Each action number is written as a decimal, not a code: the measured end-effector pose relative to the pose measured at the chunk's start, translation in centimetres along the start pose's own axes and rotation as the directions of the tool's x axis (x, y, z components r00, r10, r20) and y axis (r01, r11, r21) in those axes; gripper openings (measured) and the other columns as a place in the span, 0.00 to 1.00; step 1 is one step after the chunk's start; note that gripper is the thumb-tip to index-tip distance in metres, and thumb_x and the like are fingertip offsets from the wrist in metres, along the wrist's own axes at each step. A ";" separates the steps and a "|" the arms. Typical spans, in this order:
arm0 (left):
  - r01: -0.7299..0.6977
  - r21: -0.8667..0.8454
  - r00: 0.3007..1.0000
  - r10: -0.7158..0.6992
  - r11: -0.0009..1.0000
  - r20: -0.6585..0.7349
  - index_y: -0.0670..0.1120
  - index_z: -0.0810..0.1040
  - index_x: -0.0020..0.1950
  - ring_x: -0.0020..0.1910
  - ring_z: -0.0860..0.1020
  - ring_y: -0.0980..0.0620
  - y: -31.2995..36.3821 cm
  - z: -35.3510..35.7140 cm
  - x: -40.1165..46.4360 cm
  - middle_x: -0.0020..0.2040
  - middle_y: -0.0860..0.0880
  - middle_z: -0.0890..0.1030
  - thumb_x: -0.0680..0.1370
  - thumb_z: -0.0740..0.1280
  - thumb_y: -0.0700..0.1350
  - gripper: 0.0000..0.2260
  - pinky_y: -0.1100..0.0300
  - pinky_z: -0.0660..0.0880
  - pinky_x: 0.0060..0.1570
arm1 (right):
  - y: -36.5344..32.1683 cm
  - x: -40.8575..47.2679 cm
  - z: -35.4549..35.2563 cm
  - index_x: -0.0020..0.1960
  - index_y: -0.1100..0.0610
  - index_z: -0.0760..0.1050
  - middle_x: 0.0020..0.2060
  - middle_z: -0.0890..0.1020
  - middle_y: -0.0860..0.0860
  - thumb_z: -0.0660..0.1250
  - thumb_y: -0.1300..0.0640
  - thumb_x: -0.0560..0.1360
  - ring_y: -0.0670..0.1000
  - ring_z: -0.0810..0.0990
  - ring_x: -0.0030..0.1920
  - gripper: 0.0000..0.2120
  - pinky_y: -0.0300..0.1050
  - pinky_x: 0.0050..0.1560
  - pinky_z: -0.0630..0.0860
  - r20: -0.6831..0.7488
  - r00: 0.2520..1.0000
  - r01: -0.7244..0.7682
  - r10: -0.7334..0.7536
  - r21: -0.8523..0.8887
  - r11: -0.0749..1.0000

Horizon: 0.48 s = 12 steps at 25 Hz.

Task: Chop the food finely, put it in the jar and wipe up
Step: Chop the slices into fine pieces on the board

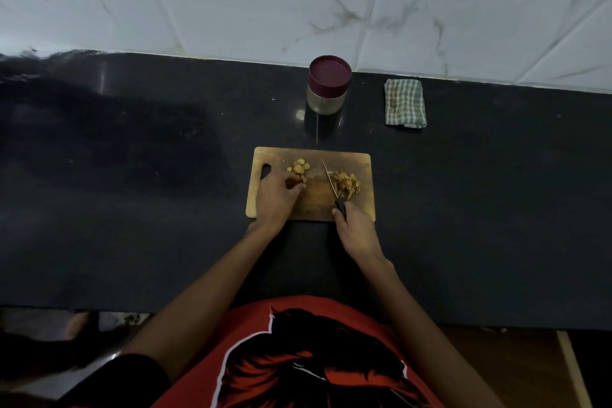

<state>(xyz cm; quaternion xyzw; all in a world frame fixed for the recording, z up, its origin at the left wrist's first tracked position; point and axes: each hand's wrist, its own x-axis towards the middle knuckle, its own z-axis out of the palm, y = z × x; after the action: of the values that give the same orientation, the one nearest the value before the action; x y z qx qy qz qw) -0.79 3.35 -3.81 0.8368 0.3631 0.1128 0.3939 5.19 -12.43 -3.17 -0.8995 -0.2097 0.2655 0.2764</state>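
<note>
My right hand grips the knife, my left hand pinches small, firm, roll-prone food chunks, best pinned from above.

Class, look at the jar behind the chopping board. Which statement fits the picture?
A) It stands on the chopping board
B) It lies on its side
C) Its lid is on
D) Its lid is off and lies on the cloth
C: the jar stands upright on the counter with its dark red lid on, beyond the chopping board and apart from the cloth.
</note>
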 end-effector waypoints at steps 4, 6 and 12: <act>0.011 0.091 1.000 -0.012 0.996 0.006 0.46 0.82 0.51 0.45 0.78 0.58 -0.1 0.8 0.3 0.49 0.51 0.83 0.74 0.71 0.47 0.08 0.64 0.73 0.43 | 0.2 0.2 0.1 0.54 0.58 0.74 0.47 0.78 0.54 0.58 0.53 0.83 0.51 0.78 0.47 0.10 0.47 0.46 0.74 0.004 1.000 0.004 -0.004 -0.020 1.000; 0.005 0.093 1.000 -0.007 0.996 0.023 0.47 0.82 0.49 0.43 0.76 0.60 -0.5 0.7 0.3 0.48 0.52 0.82 0.74 0.71 0.48 0.07 0.66 0.70 0.41 | 0.2 0.2 0.2 0.54 0.58 0.74 0.47 0.78 0.53 0.58 0.53 0.83 0.51 0.78 0.47 0.10 0.47 0.46 0.75 -0.003 1.000 0.013 -0.013 -0.024 1.000; -0.026 0.098 0.999 0.029 0.995 -0.025 0.48 0.78 0.60 0.52 0.76 0.51 -0.4 0.1 2.3 0.54 0.49 0.77 0.76 0.67 0.45 0.13 0.61 0.71 0.48 | 0.4 0.3 0.3 0.55 0.59 0.75 0.48 0.79 0.53 0.58 0.54 0.83 0.52 0.78 0.49 0.10 0.49 0.49 0.75 -0.020 0.999 0.027 -0.027 -0.025 0.999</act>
<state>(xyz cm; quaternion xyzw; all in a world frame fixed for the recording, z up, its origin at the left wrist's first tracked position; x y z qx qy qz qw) 0.67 5.08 -4.37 0.8586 0.3617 0.1111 0.3460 5.37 -12.47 -3.74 -0.9026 -0.2222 0.2500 0.2709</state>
